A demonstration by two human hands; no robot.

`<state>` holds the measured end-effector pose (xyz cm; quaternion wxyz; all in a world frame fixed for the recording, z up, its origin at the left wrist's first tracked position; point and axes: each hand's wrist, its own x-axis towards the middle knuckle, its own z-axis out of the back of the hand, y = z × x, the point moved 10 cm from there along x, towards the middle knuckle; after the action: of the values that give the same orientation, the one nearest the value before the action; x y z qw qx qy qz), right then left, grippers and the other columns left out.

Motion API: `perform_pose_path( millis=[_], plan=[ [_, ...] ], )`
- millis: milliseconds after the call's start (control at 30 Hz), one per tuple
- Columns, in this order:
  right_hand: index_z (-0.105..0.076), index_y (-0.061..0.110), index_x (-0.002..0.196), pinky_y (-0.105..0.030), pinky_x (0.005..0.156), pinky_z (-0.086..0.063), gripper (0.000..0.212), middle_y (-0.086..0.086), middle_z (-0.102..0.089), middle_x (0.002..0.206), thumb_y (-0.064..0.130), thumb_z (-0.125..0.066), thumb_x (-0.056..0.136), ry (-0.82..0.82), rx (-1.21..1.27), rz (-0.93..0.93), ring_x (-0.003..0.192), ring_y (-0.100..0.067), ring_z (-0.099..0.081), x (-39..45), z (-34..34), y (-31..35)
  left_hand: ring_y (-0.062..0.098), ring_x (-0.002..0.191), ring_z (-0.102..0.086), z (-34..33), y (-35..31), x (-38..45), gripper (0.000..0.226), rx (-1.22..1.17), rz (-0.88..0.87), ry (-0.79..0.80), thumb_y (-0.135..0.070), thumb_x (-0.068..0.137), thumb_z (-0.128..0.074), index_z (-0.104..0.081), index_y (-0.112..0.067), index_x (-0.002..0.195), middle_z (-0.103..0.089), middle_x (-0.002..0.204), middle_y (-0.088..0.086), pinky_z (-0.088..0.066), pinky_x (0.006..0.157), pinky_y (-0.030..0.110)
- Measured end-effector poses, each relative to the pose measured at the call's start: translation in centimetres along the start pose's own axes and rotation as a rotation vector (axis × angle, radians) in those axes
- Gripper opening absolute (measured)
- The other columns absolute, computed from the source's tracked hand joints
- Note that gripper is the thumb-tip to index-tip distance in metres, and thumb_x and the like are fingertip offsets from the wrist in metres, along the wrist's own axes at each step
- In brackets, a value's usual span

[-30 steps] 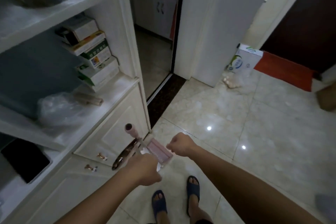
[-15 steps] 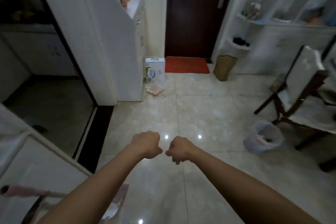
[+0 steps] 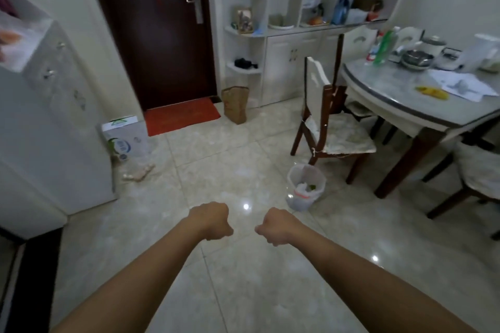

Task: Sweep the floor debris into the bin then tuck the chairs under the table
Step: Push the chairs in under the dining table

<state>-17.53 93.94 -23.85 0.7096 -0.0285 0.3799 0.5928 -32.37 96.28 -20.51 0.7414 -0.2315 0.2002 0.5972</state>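
Observation:
My left hand (image 3: 212, 220) and my right hand (image 3: 277, 226) are held out in front of me as loose fists over the tiled floor, with nothing in them. A small bin (image 3: 305, 186) lined with a clear bag stands on the floor to the right of my hands, next to a wooden chair (image 3: 327, 127) with a pale cushion, pulled out from the marble-topped table (image 3: 405, 105). A second cushioned chair (image 3: 476, 178) stands at the far right, partly under the table. The broom and dustpan are out of view.
A white cabinet (image 3: 48, 130) fills the left side, with a white carton (image 3: 125, 138) and a bag of scraps (image 3: 138, 171) on the floor beside it. A red mat (image 3: 181, 115) lies before the dark door; a brown paper bag (image 3: 235, 104) leans against the shelf unit.
My view has swung right from the cabinet to the room. My hands let go of the pink broom and dustpan, which stayed by the cabinet, and are now empty fists.

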Motion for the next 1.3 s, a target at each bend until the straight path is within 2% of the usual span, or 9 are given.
perform_pose_path(
  millis=[167,367,467,533,667,733,833,1133,1300],
  plan=[
    [-0.058,0.01,0.06,-0.024,0.055,-0.047,0.029,-0.004,-0.059,0.056,0.031,-0.06,0.08,-0.012,0.107,-0.111,0.054,-0.02,-0.06,4.5,4.6,-4.1,0.016,0.06,-0.049,3.4,-3.3,7.0,0.04,0.036,-0.086,0.035,-0.043,0.091,-0.058,-0.042,-0.019,0.063,-0.045,0.063,-0.004,-0.039,0.063,0.028],
    [-0.066,0.004,0.099,-0.025,0.052,-0.044,0.035,-0.011,-0.067,0.078,0.035,-0.063,0.083,-0.005,0.21,-0.232,0.065,-0.021,-0.063,11.7,10.8,-6.1,0.019,0.065,-0.06,9.3,-6.1,17.2,0.03,0.125,-0.182,0.083,-0.044,0.089,-0.057,-0.051,-0.017,0.076,-0.058,0.068,-0.002,-0.045,0.07,0.03],
    [-0.067,0.001,0.105,-0.026,0.057,-0.047,0.041,-0.015,-0.072,0.089,0.037,-0.062,0.085,-0.059,0.258,-0.31,0.065,-0.02,-0.062,15.3,15.3,-6.3,0.021,0.081,-0.059,14.0,-7.3,22.0,0.038,0.123,-0.233,0.064,-0.047,0.09,-0.056,-0.058,-0.013,0.107,-0.061,0.097,0.003,-0.044,0.076,0.03],
    [-0.067,0.002,0.104,-0.025,0.057,-0.046,0.039,-0.011,-0.068,0.085,0.036,-0.061,0.086,-0.09,0.298,-0.341,0.065,-0.019,-0.06,17.5,18.2,-6.5,0.02,0.074,-0.057,17.7,-7.8,24.8,0.042,0.125,-0.246,0.046,-0.046,0.091,-0.055,-0.056,-0.013,0.116,-0.056,0.092,0.002,-0.045,0.073,0.029],
    [-0.066,0.0,0.101,-0.024,0.051,-0.042,0.029,-0.011,-0.061,0.081,0.025,-0.056,0.091,-0.155,0.356,-0.364,0.066,-0.02,-0.057,20.6,24.7,-6.4,0.019,0.067,-0.056,23.9,-9.0,30.9,0.03,0.134,-0.261,0.021,-0.045,0.09,-0.056,-0.054,-0.015,0.093,-0.051,0.074,-0.003,-0.048,0.069,0.029],
    [-0.062,0.006,0.08,-0.021,0.049,-0.039,0.022,-0.01,-0.059,0.077,0.019,-0.051,0.094,-0.149,0.364,-0.372,0.059,-0.017,-0.054,22.4,27.5,-6.6,0.016,0.059,-0.057,26.3,-10.1,34.1,0.031,0.121,-0.281,0.003,-0.045,0.089,-0.056,-0.048,-0.017,0.078,-0.052,0.071,-0.003,-0.05,0.064,0.029],
    [-0.05,0.017,0.064,-0.018,0.044,-0.035,0.029,-0.003,-0.055,0.069,0.019,-0.056,0.092,-0.181,0.423,-0.413,0.052,-0.01,-0.047,26.2,30.9,-8.6,0.011,0.057,-0.048,29.0,-12.5,39.0,0.026,0.154,-0.322,-0.024,-0.043,0.091,-0.055,-0.048,-0.018,0.087,-0.049,0.073,-0.006,-0.043,0.068,0.029],
    [-0.066,0.004,0.106,-0.026,0.052,-0.049,0.032,-0.01,-0.065,0.083,0.025,-0.063,0.082,-0.222,0.567,-0.495,0.06,-0.018,-0.061,40.1,41.0,-16.7,0.015,0.059,-0.059,36.4,-21.6,55.6,0.034,0.153,-0.342,-0.012,-0.046,0.09,-0.055,-0.043,-0.022,0.069,-0.052,0.072,-0.004,-0.043,0.052,0.026],
    [-0.067,0.006,0.091,-0.023,0.045,-0.045,0.018,-0.006,-0.062,0.069,0.019,-0.06,0.081,-0.252,0.611,-0.531,0.052,-0.017,-0.059,44.9,46.6,-19.8,0.019,0.083,-0.062,40.9,-27.0,62.3,0.03,0.138,-0.389,-0.026,-0.046,0.09,-0.054,-0.058,-0.017,0.087,-0.06,0.086,-0.002,-0.048,0.072,0.031]
  ],
)
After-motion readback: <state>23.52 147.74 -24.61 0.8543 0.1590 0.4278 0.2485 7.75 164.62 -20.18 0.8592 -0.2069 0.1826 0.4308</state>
